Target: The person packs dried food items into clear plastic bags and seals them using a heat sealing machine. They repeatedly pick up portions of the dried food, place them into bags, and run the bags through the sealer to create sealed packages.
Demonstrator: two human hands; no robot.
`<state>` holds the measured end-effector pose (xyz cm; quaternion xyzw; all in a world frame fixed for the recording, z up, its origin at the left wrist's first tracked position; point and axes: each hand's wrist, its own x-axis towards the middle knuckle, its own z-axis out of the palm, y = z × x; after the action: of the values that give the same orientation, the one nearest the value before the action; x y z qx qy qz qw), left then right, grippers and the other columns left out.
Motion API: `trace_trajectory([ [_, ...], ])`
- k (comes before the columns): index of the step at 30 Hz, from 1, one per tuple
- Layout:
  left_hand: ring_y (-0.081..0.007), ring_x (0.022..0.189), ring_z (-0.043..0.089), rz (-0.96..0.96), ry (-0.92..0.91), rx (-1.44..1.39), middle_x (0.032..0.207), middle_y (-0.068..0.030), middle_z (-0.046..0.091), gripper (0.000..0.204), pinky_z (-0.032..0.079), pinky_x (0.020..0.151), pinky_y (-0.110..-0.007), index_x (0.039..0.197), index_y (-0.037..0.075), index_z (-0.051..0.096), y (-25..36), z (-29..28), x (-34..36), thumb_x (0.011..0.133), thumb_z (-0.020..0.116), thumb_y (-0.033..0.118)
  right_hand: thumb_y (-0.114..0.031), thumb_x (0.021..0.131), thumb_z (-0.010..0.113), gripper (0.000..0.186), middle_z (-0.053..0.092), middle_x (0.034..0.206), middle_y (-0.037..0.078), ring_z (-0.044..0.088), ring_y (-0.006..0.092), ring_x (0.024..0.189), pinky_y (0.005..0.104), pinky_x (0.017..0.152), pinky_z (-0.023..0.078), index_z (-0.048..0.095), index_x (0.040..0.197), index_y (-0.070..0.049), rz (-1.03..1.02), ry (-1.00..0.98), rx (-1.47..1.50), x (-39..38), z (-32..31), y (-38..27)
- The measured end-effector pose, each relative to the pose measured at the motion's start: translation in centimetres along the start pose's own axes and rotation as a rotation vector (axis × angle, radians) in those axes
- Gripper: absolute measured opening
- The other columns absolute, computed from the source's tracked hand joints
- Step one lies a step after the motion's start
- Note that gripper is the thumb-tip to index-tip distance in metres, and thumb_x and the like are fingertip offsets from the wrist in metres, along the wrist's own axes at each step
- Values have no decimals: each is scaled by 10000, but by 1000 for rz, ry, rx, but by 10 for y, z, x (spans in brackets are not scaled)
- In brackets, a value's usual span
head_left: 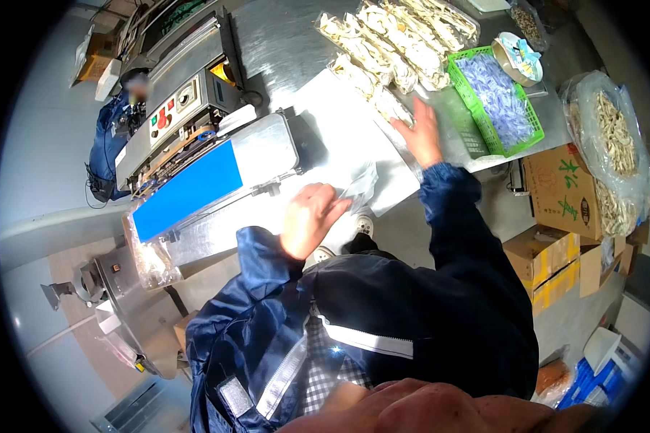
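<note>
Left hand (309, 219) fingertips hidden under clear bag (360, 185); co-worker's face blurred.

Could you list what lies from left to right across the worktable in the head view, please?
Sealing machine with blue belt → left hand on a clear bag → right hand → green basket → cardboard box.

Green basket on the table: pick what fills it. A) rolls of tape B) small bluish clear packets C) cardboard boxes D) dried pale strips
B: the green basket is filled with small bluish clear packets, while the bags of dried pale strips lie on the table to its left, where the right hand reaches.
</note>
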<state>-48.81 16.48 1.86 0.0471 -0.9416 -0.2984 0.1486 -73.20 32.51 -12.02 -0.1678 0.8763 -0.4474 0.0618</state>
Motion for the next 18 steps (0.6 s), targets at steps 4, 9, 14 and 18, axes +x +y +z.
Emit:
trace_trajectory([
  [4,-332,620,568,-43,-23,-47,668,-127,542,344,461,570,-412,726,31,549,-3,37,-5,830,796,247,-302,911,748,503,601,1056,137,618,231,892,332,764,517,507,1233,0,30,-192,583,-107,-54,-73],
  [9,-381,668,584,-79,-46,-139,681,-155,556,345,468,617,-458,734,37,552,15,61,-18,935,674,289,-209,954,665,220,599,826,66,578,146,753,297,671,483,572,1024,-22,242,-188,530,-168,-36,-75],
  [14,-375,693,613,-282,-130,-318,709,-164,595,246,482,643,-445,825,30,567,8,75,-59,930,642,239,-80,976,575,55,624,799,44,579,92,701,270,600,460,594,983,-28,165,-150,698,-198,-28,-60],
  [18,-410,756,641,-425,-243,-417,762,-184,641,151,491,670,-482,861,46,564,4,90,-95,847,642,175,-84,973,601,122,651,848,116,634,177,736,317,674,519,592,1049,10,-73,-61,394,-236,-30,-65],
])
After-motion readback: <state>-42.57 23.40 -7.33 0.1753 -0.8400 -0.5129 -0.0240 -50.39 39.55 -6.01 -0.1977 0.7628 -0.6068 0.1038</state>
